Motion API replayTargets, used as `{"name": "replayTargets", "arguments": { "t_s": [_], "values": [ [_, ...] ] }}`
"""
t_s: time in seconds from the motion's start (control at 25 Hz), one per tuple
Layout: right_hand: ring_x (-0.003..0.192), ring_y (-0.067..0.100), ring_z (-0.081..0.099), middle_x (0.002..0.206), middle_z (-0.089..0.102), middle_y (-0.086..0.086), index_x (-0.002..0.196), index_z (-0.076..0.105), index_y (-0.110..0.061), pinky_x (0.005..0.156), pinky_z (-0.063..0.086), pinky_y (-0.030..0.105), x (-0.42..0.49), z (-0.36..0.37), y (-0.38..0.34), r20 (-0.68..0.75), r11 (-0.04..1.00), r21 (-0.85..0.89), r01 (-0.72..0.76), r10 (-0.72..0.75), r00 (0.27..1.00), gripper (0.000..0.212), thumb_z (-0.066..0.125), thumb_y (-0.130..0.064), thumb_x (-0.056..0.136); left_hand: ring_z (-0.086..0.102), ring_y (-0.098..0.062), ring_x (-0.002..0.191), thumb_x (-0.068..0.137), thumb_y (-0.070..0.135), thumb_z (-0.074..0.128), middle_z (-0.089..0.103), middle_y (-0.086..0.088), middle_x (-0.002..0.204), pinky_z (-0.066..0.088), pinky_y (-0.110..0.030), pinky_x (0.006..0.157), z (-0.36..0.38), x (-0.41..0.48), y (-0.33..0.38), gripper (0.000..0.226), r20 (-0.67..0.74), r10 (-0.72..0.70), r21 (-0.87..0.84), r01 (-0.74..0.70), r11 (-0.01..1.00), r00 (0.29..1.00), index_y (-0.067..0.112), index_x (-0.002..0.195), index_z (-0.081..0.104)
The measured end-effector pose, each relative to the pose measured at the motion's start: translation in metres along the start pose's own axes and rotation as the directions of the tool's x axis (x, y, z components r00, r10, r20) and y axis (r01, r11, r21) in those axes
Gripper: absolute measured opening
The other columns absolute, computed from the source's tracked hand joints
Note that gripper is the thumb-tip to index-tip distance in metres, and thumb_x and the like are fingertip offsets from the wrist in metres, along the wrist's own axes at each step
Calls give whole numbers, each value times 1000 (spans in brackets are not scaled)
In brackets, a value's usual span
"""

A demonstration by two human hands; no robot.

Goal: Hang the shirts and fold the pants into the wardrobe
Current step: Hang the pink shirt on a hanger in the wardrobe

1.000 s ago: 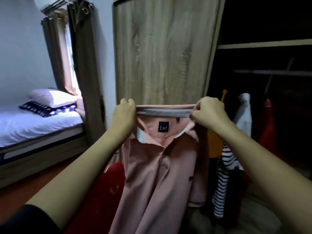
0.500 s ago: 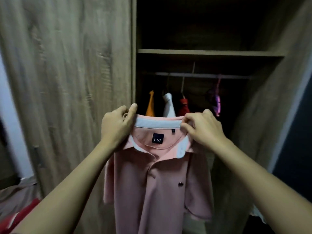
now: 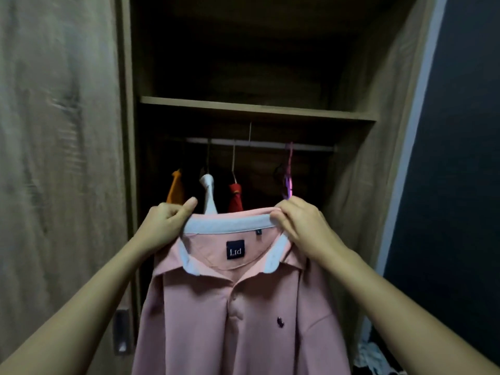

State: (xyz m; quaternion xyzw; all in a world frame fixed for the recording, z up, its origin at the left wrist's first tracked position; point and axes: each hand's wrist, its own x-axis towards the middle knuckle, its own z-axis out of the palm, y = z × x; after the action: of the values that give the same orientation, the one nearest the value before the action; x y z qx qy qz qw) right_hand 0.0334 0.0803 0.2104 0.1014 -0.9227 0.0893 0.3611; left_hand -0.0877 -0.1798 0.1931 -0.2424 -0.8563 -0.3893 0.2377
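Note:
I hold a pink polo shirt [image 3: 232, 315] up in front of the open wardrobe [image 3: 257, 108]. My left hand [image 3: 165, 226] grips the left end of its white-lined collar, and my right hand [image 3: 300, 226] pinches the right end. The shirt hangs down with its front facing me, a dark label inside the neck. Behind it the wardrobe rail [image 3: 259, 144] carries an orange shirt [image 3: 175, 186], a white shirt [image 3: 208, 192] and a red shirt [image 3: 236, 197] on hangers. An empty purple hanger [image 3: 289, 174] hangs at the right, just above my right hand.
A wooden wardrobe door [image 3: 59, 158] fills the left side, with a metal handle [image 3: 121, 331] low down. A shelf spans the wardrobe above the rail. A dark wall [image 3: 460, 158] stands at the right, and crumpled clothes [image 3: 370, 355] lie at the lower right.
The view swung right from the bed and window to face the open wardrobe. Both hands kept hold of the collar and carried the pink shirt closer to the rail.

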Motion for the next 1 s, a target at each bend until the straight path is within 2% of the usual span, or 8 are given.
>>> {"name": "replayTargets", "arguments": {
  "t_s": [0.12, 0.24, 0.32, 0.44, 0.6, 0.68, 0.8, 1.0],
  "values": [
    [84, 22, 57, 86, 44, -7, 95, 61, -18, 71, 42, 31, 13, 7, 15, 50, 999, -35, 41, -40, 998, 46, 26, -48, 92, 58, -11, 57, 94, 49, 38, 64, 2, 60, 42, -29, 59, 33, 14, -1, 56, 131, -7, 32, 3, 999, 991, 11, 59, 58],
    [90, 27, 59, 95, 50, 1, 103, 60, -17, 75, 44, 35, 23, 19, 31, 137, 996, -76, 55, -44, 990, 33, 35, -38, 98, 63, -4, 50, 96, 38, 45, 68, 3, 58, 48, -16, 52, 69, 45, 34, 42, 20, -25, -289, 29, 957, 1000, 14, 69, 67],
    [93, 31, 59, 100, 50, 2, 106, 58, -18, 77, 48, 38, 27, 28, 47, 171, 994, -99, 51, -33, 985, 33, 35, -40, 98, 62, -9, 46, 96, 35, 48, 66, -3, 59, 48, -18, 49, 101, 79, 64, 41, -16, -28, -425, 19, 905, 999, 10, 70, 68],
    [93, 33, 59, 101, 48, 3, 104, 55, -18, 76, 50, 46, 28, 35, 68, 215, 989, -134, 54, -24, 976, 53, 18, -53, 91, 68, -15, 56, 94, 40, 51, 71, -9, 66, 56, -29, 65, 160, 134, 93, 42, 50, -8, -367, 26, 930, 999, 11, 70, 69],
    [91, 29, 59, 100, 44, 1, 102, 52, -19, 75, 50, 44, 20, 42, 94, 247, 983, -170, 73, -29, 969, 65, 4, -60, 86, 68, -29, 89, 88, 51, 52, 73, -15, 88, 53, -37, 86, 220, 185, 116, 47, 159, -181, -318, 224, 921, 971, 12, 66, 66],
    [90, 30, 58, 101, 43, 0, 102, 50, -19, 75, 49, 43, 14, 44, 109, 271, 983, -171, 66, -17, 962, 72, -1, -66, 85, 65, -30, 98, 87, 49, 55, 71, -16, 99, 51, -33, 89, 242, 197, 123, 43, 208, -219, -255, 269, 929, 953, 9, 81, 70],
    [88, 29, 57, 101, 41, -1, 102, 48, -21, 75, 47, 41, 8, 45, 125, 282, 983, -173, 65, -14, 959, 66, 0, -62, 84, 61, -32, 105, 91, 31, 53, 66, -19, 111, 47, -31, 86, 259, 203, 129, 34, 137, -283, -181, 305, 935, 949, 3, 103, 67],
    [87, 28, 57, 99, 41, -1, 101, 48, -19, 75, 48, 41, 9, 52, 130, 265, 991, -104, 79, -49, 963, 64, 3, -63, 85, 52, -40, 114, 99, 21, 36, 59, -27, 119, 41, -38, 92, 252, 206, 134, 39, -35, -228, -45, 226, 973, 973, -8, 112, 60]
  ]
}}
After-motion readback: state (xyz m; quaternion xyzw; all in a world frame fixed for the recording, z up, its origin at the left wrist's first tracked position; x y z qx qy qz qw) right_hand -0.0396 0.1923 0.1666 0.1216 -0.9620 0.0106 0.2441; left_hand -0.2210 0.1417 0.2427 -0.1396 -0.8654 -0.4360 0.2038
